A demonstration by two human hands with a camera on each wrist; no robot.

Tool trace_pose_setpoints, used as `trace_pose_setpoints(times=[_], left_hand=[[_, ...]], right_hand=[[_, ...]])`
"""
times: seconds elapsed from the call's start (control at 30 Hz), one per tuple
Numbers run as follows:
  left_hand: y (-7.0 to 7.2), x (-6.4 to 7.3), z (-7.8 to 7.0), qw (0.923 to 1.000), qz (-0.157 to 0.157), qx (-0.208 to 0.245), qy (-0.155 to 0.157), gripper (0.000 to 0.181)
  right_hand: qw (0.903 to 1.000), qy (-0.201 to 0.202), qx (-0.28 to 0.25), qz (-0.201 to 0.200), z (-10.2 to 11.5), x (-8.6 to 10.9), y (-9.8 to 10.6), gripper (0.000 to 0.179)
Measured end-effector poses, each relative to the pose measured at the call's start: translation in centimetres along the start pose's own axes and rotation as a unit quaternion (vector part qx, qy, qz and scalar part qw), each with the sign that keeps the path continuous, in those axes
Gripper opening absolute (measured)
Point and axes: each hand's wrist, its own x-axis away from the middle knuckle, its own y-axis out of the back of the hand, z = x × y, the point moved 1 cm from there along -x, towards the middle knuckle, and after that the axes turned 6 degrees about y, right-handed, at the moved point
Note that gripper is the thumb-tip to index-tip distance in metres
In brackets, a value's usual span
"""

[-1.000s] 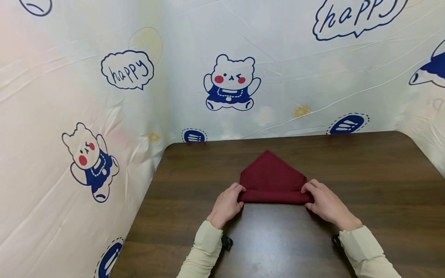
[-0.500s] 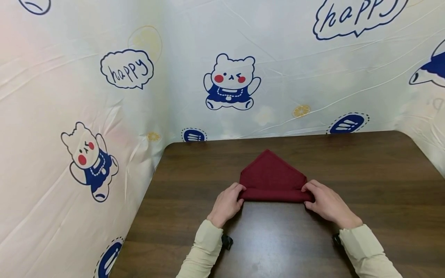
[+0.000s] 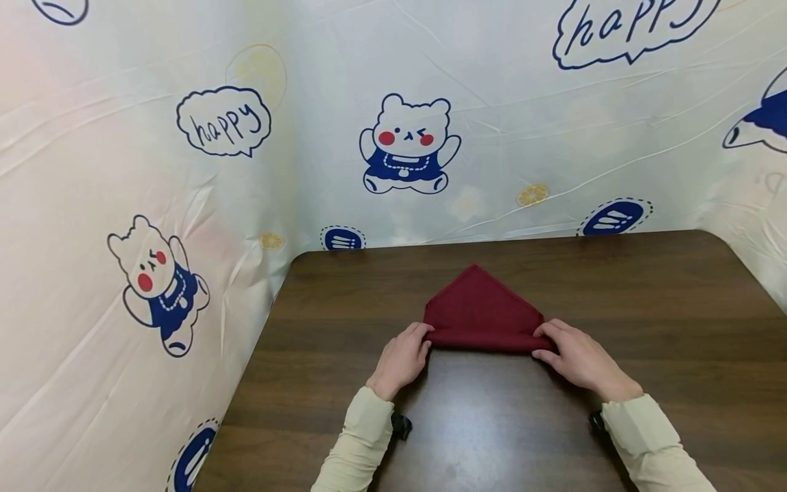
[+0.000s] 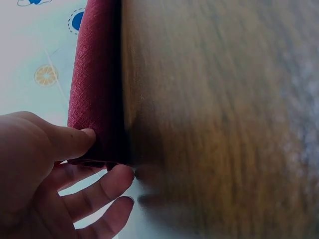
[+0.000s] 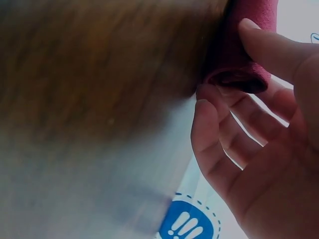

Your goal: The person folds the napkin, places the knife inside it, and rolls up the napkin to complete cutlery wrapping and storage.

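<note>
A dark red cloth [image 3: 482, 304] lies on the table, its far side folded to a point and its near edge rolled into a tube. At the left end of the roll, my left hand [image 3: 401, 359] pinches the fabric. The left wrist view shows the thumb pressed on the roll [image 4: 94, 74] and fingers curled around its end. My right hand [image 3: 579, 361] holds the right end likewise. In the right wrist view the hollow end of the roll [image 5: 237, 79] sits between the thumb and the curled fingers.
The brown wooden table [image 3: 344, 301] extends on all sides of the cloth. A pale printed curtain [image 3: 295, 137] hangs along its back and left edges. Dark straps [image 3: 402, 427] show at both sleeve cuffs.
The near edge of the roll has shifted slightly away from me, turning toward the point. The right thumb has moved a little along the roll's near side; both hands stay at the ends.
</note>
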Motion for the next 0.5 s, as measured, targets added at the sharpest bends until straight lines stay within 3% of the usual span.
trace_pose_setpoints(times=[0.5], left_hand=[[-0.32,-0.42,0.22,0.9965,0.034,0.047,0.061,0.036]], right_hand=[[0.9985,-0.034,-0.031,0.028,-0.25,-0.55,-0.08,0.028]])
